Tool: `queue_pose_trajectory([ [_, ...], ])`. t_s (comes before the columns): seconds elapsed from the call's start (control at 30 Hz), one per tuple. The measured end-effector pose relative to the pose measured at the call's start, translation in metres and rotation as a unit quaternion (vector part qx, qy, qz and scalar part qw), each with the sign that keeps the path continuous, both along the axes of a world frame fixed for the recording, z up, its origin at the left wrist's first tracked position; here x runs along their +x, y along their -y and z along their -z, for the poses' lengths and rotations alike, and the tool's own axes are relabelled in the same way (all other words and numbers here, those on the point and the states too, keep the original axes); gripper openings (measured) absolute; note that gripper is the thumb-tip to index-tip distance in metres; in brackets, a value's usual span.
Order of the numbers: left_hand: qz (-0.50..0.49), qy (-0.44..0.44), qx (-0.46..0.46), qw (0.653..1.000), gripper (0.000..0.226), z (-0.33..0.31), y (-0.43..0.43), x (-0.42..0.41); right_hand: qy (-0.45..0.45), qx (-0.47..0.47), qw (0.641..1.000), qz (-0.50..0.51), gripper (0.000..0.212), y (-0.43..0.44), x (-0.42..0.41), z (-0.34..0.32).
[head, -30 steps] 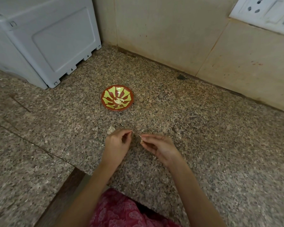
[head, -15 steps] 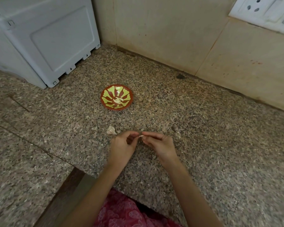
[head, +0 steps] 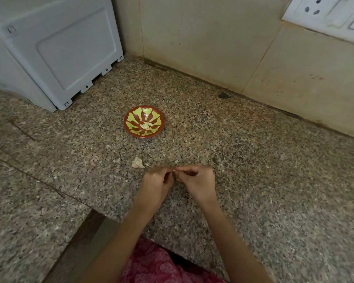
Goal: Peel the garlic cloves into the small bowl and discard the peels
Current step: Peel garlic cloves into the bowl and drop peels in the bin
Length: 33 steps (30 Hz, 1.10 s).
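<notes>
A small red bowl [head: 144, 124] with a green pattern sits on the granite counter, and peeled pale cloves [head: 146, 126] lie in its middle. Nearer to me, my left hand [head: 157, 184] and my right hand [head: 196, 181] meet fingertip to fingertip over the counter. Between them they pinch a small garlic clove [head: 174, 170], of which only a pale tip shows. Its peel cannot be made out. A pale garlic piece [head: 137, 162] lies on the counter just left of my left hand.
A white appliance [head: 49, 50] stands at the back left. The tiled wall [head: 213, 41] runs behind the bowl, with a white socket plate [head: 325, 15] at the top right. The counter edge [head: 110, 217] drops off close to my body.
My two hands have drawn together, from a small gap to touching fingertips around the clove. The garlic piece beside my left hand has come into full view. The bowl has not moved.
</notes>
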<state>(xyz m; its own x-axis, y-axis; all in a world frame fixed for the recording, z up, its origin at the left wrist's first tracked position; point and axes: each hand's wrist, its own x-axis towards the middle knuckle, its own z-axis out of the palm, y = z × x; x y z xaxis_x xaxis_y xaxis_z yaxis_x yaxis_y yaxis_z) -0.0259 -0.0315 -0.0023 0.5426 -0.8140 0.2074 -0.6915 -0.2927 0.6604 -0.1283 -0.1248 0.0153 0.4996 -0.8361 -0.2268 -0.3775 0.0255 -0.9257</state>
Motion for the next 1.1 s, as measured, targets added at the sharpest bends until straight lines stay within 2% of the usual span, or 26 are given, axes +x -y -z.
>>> queue_pose_trajectory([
  [0.37,0.005,-0.02,0.02,1.0,0.01,-0.004,0.004,0.001,-0.017,0.018,1.0,-0.012,0.022,0.005,0.001,-0.001],
  [0.6,-0.009,-0.05,0.002,0.999,0.018,-0.009,-0.003,0.014,0.028,0.086,0.996,0.005,0.012,0.013,-0.009,-0.001],
  [0.73,-0.001,-0.027,0.012,1.0,0.02,-0.009,0.0,0.013,0.065,0.129,0.989,0.01,0.014,0.015,-0.012,0.0],
  [1.0,-0.001,-0.015,-0.029,0.999,0.013,-0.008,0.008,0.01,0.09,0.143,0.985,0.015,0.019,0.014,-0.01,-0.004],
  [1.1,0.005,-0.017,-0.041,0.999,0.019,-0.008,0.007,0.011,0.106,0.15,0.983,0.024,0.019,0.013,-0.009,-0.005],
])
